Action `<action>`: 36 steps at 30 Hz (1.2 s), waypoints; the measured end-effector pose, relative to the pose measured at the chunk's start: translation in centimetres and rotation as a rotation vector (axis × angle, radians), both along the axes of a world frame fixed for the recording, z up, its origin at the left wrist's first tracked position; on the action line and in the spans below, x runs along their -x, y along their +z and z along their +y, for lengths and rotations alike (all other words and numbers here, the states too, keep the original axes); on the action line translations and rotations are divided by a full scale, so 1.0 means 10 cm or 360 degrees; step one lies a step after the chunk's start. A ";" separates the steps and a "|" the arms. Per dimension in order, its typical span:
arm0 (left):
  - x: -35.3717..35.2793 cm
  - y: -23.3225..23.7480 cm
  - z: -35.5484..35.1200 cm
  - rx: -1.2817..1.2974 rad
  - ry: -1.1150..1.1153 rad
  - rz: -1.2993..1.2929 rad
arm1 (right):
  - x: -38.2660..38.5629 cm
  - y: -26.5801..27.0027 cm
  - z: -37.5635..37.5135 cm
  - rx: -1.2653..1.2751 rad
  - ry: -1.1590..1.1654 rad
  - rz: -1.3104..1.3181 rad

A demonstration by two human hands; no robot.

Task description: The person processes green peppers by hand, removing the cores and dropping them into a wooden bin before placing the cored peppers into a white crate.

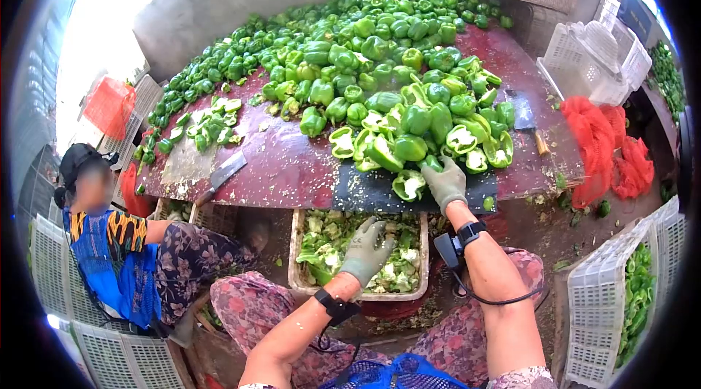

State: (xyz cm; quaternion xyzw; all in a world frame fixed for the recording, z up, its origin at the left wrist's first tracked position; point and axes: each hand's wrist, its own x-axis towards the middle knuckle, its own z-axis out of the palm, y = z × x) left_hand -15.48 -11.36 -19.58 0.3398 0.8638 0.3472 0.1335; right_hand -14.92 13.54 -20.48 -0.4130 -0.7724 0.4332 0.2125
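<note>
My left hand [366, 250], in a grey-green glove, hovers low over a crate [299, 232] of pepper cores and scraps below the table edge. Its fingers are apart and nothing shows in them. At the table's front edge, my gloved right hand [445, 185] has its fingers around a green bell pepper [432, 163], partly hidden by the hand. Just left of it lies a cut pepper half [409, 185], pale inside facing up. Behind are more halves and a large heap of whole green bell peppers [380, 46].
A cleaver [523, 110] lies right of the heap; another knife [228, 170] lies at left, near cut pepper pieces [212, 122]. A co-worker [109, 243] sits at left. Red netting [595, 148] hangs at right, above a white crate [595, 316] holding green pieces.
</note>
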 end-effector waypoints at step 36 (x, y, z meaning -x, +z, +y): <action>-0.48 0.48 0.11 -0.0387 0.0068 0.0171 | -0.87 0.31 -0.95 0.0483 0.1247 0.0686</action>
